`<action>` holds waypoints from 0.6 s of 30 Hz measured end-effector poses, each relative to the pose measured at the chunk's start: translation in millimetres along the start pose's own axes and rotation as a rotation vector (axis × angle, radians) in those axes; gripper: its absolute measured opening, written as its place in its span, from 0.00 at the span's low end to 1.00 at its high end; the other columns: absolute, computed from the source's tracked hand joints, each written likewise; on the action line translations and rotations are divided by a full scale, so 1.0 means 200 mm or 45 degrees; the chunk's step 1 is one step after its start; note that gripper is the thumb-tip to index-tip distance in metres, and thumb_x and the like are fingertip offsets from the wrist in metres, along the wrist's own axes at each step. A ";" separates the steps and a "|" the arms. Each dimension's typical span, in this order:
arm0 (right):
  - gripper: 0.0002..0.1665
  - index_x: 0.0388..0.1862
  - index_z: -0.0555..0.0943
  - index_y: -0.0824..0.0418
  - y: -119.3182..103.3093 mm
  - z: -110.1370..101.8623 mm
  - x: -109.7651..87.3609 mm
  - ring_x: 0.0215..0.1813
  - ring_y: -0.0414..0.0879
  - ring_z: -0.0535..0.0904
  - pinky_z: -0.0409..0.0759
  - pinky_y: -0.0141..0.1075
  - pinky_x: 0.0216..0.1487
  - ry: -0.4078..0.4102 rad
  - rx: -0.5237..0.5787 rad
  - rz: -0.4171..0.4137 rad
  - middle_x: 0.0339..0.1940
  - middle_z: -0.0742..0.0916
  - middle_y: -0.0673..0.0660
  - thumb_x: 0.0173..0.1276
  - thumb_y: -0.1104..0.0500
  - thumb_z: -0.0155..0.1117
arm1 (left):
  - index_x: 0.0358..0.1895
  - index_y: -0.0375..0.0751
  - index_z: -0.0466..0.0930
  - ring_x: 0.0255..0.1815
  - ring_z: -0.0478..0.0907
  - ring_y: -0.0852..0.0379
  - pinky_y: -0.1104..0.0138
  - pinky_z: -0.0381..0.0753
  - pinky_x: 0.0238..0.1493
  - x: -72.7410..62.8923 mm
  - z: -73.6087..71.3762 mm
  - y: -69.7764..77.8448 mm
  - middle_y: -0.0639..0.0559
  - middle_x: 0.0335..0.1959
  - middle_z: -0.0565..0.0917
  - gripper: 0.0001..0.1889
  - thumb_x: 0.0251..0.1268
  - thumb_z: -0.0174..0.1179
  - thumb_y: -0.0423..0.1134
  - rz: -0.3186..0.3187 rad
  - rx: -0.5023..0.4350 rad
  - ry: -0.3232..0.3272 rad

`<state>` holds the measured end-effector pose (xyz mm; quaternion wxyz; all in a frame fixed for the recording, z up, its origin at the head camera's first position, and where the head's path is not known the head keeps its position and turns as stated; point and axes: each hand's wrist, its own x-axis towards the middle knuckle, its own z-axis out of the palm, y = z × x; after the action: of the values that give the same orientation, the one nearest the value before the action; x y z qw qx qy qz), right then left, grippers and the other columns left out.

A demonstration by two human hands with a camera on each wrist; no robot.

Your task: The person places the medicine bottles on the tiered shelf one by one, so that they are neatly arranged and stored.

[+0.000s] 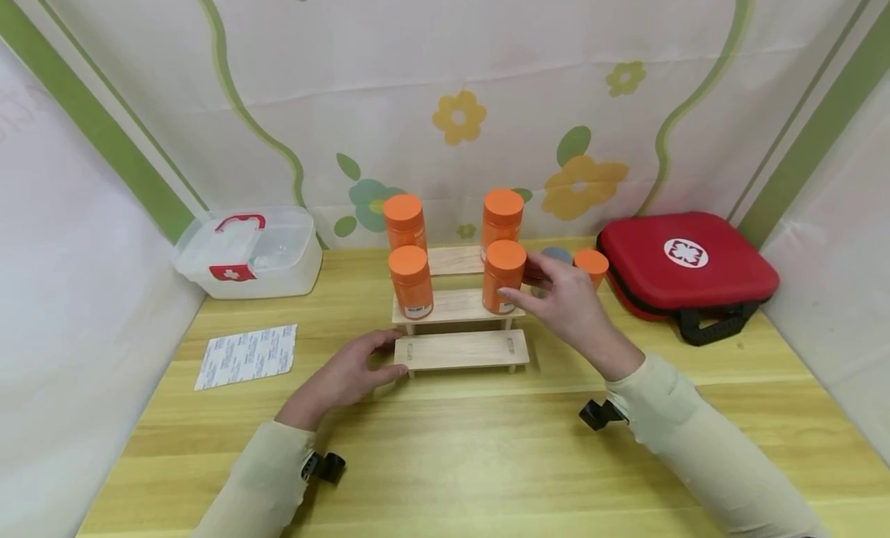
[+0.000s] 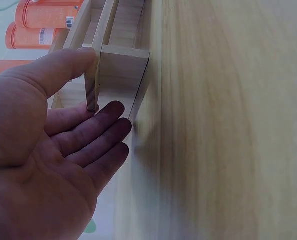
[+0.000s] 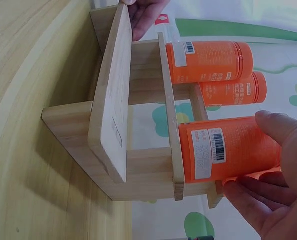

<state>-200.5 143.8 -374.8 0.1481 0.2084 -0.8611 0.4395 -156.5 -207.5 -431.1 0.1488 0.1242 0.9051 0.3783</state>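
A three-step wooden rack [image 1: 462,349] stands mid-table, bearing several orange bottles with orange screw lids. My right hand [image 1: 566,298] holds the front right bottle [image 1: 504,279] on the middle step, thumb on one side and fingers on the other, as the right wrist view shows. That bottle's base [image 3: 208,152] is at the step board. At the rack's left end, my left hand [image 1: 351,372] pinches the lowest step between thumb and index finger; its other fingers reach below the board [image 2: 92,85]. Left of the held bottle is another bottle [image 1: 412,284], with two more on the top step behind.
To the right, behind my right hand, stand another orange-lidded bottle [image 1: 591,264] and a grey-lidded container [image 1: 556,254]. A red first-aid case [image 1: 695,263] lies at the far right. At left are a clear plastic first-aid box [image 1: 278,267] and a printed white sheet [image 1: 247,356].
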 end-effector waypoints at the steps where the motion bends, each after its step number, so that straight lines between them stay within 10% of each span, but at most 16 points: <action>1: 0.37 0.68 0.82 0.70 0.00 0.00 -0.01 0.57 0.61 0.91 0.91 0.50 0.58 -0.006 0.008 0.008 0.55 0.92 0.68 0.62 0.62 0.85 | 0.79 0.42 0.72 0.80 0.72 0.36 0.39 0.69 0.82 0.00 0.00 0.00 0.38 0.77 0.77 0.33 0.76 0.69 0.48 -0.003 0.004 -0.002; 7: 0.36 0.66 0.82 0.74 0.03 -0.06 -0.03 0.57 0.63 0.91 0.90 0.48 0.57 0.036 0.024 -0.044 0.57 0.91 0.70 0.60 0.66 0.85 | 0.81 0.45 0.71 0.81 0.71 0.37 0.38 0.67 0.83 0.00 0.00 0.01 0.40 0.78 0.76 0.34 0.77 0.68 0.49 -0.017 0.001 -0.008; 18: 0.32 0.66 0.84 0.68 0.06 -0.17 -0.10 0.61 0.55 0.90 0.80 0.14 0.59 0.094 0.055 0.000 0.61 0.91 0.65 0.64 0.67 0.82 | 0.79 0.40 0.72 0.80 0.72 0.36 0.38 0.69 0.82 0.00 -0.01 0.00 0.38 0.77 0.77 0.34 0.77 0.68 0.48 0.019 0.020 -0.015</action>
<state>-185.7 182.7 -371.7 0.1753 0.1949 -0.8454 0.4654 -157.7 -208.2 -429.1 0.1503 0.1345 0.9062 0.3717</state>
